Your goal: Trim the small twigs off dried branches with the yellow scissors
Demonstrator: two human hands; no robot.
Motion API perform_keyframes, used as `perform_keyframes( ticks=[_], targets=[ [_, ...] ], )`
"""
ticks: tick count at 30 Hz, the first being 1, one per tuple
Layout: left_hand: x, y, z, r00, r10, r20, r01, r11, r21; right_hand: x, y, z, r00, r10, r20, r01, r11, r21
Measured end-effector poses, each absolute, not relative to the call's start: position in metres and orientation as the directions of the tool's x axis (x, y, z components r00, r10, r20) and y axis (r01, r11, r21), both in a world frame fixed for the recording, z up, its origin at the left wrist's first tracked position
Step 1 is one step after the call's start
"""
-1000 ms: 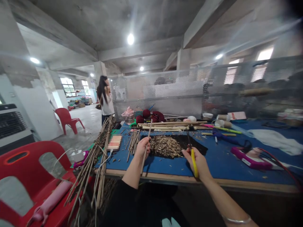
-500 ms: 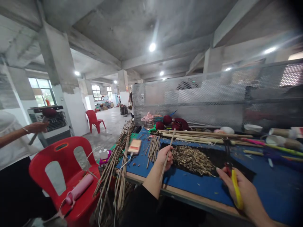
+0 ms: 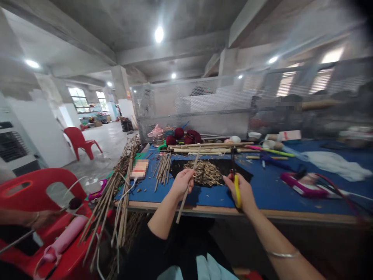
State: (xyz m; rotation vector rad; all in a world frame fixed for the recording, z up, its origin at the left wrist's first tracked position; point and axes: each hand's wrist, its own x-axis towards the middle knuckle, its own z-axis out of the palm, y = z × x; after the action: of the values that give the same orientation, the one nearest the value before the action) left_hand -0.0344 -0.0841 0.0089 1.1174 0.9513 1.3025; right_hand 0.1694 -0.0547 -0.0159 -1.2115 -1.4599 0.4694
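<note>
My left hand [image 3: 183, 183] is closed round a thin dry stick [image 3: 182, 208], which slants upward over the front of the table. In my right hand [image 3: 246, 194] are shears [image 3: 237, 192] with a yellow handle and dark blades pointing away from me. Between the hands, a little farther back, a heap of short chopped stem pieces [image 3: 205, 173] lies on a black cloth [image 3: 243, 169]. Left of the heap is a small row of cut sticks [image 3: 163, 171]. The shears' blades are apart from the stick.
A bundle of long stems [image 3: 113, 194] leans at the blue table's [image 3: 210, 198] left end, near a red chair [image 3: 62, 186] with a pink bottle [image 3: 68, 233]. Another person's hand [image 3: 43, 219] reaches in there. Long rods [image 3: 215, 147] and a metal mesh screen [image 3: 189, 105] stand behind; a purple power strip [image 3: 303, 184] lies right.
The view has turned right, showing more of the table's right side. My hands still hold the stick and the shears. The other person's hand has come down over the red chair.
</note>
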Motion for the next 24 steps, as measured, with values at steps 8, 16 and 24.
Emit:
perform_keyframes(
  ticks=[8,16,24],
  targets=[
    [-0.014,-0.110,0.002,0.144,0.986,0.082,-0.100,-0.068,0.993,0.136,-0.030,0.027,0.058,0.968,0.244,-0.112,0.249,-0.962],
    [-0.027,-0.111,0.006,-0.146,0.987,0.068,0.304,-0.020,0.952,0.127,-0.017,0.023,0.165,0.913,0.374,0.049,0.371,-0.927],
    [-0.107,-0.069,0.053,-0.546,0.815,0.196,0.783,0.412,0.466,0.160,-0.042,-0.003,0.222,0.943,0.248,-0.066,0.268,-0.961]
  ],
)
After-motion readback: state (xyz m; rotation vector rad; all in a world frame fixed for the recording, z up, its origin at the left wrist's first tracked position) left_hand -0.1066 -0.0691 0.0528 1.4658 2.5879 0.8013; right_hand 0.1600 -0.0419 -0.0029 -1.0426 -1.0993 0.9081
